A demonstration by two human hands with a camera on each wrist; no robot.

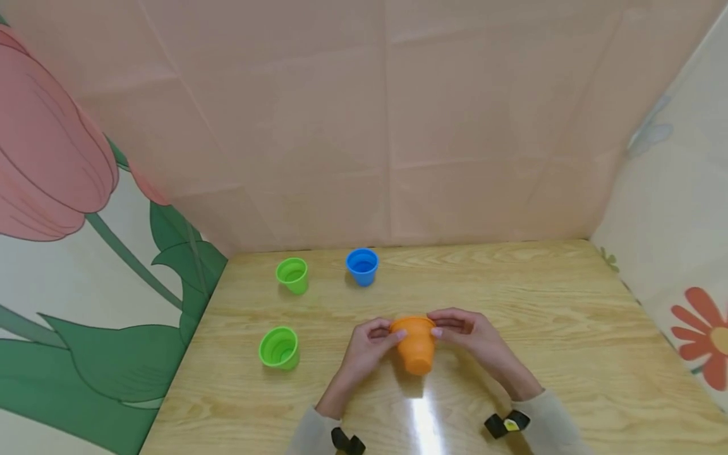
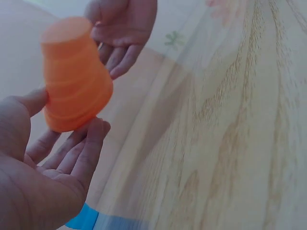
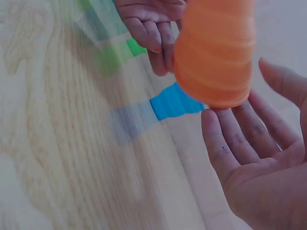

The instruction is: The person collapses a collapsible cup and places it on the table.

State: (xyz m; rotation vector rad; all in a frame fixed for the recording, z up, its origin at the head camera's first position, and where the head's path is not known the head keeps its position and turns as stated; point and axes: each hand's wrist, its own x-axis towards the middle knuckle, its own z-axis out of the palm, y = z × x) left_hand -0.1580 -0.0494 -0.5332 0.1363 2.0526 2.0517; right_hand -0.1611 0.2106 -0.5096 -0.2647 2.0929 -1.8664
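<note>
An orange cup (image 1: 416, 347) is held above the table, tilted with its base toward me. My left hand (image 1: 366, 347) grips it near the rim, the thumb (image 2: 36, 101) on its side and the fingers at the rim. On the other side is my right hand (image 1: 478, 338). Its fingertips (image 3: 209, 117) are right at the rim, while its thumb (image 3: 276, 76) stands slightly off the cup's side in the right wrist view. The inside of the cup faces away and is hidden.
A blue cup (image 1: 363, 268) stands upright near the table's back edge. Two green cups stand upright on the left, one farther back (image 1: 293, 278) and one nearer (image 1: 279, 349). A pink sheet (image 1: 387, 126) hangs behind the wooden table (image 1: 540, 303); flower-patterned cloth borders both sides.
</note>
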